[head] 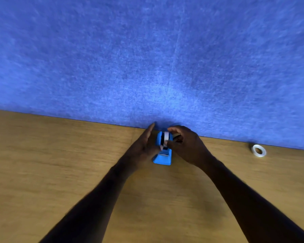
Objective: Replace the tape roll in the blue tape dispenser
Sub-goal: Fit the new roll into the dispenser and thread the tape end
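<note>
The blue tape dispenser [162, 157] stands on the wooden table close to the blue wall. A white tape roll [166, 136] sits upright in its cradle on a dark hub. My right hand [186, 144] pinches this roll between thumb and fingers from the right. My left hand [145, 142] lies flat against the dispenser's left side, fingers stretched toward the wall, thumb touching near the roll. A second white tape roll [259, 150] lies flat on the table far to the right, apart from both hands.
A blue felt wall [147, 58] rises directly behind the dispenser. The wooden table [51, 163] stretches left and toward me. Both forearms reach in from the bottom edge.
</note>
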Demonstrator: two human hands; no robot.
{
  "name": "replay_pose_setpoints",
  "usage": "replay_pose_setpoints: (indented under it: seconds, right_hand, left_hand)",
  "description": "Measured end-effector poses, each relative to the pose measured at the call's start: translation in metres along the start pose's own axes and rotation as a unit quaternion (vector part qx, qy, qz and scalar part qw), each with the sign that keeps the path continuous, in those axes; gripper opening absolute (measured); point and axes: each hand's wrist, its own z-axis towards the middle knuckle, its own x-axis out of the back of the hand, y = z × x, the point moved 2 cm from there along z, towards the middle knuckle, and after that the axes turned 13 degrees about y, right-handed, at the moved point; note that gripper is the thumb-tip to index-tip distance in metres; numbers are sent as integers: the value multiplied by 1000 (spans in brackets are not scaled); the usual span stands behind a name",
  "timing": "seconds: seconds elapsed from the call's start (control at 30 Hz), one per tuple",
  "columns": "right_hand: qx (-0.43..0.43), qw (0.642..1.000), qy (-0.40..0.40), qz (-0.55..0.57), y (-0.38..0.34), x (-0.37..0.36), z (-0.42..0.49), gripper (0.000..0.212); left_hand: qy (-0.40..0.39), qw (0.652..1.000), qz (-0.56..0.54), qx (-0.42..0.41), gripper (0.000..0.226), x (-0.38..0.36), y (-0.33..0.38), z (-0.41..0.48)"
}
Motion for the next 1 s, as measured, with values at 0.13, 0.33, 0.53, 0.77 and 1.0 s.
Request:
replay_pose_setpoints:
  seconds: [0.13,0.33,0.53,0.77,1.0]
  right_hand:
    - [14,999,27,9,-2,3,3,21]
    - [-9,1000,17,15,-3,4,11,10]
    - [-33,999,-17,11,-7,9,17,16]
    - [1,999,-15,-31,-17,11,19,13]
    - [34,997,-23,-58,-23,13,18,14]
  left_hand:
    - [62,998,11,-28,62,-3,4,-2]
    - [75,995,39,-51,48,-8,15,4]
    - [81,995,48,-28,39,-8,11,6]
    - [91,992,80,-45,34,-9,19,3]
    - [83,983,139,-84,36,-6,25,3]
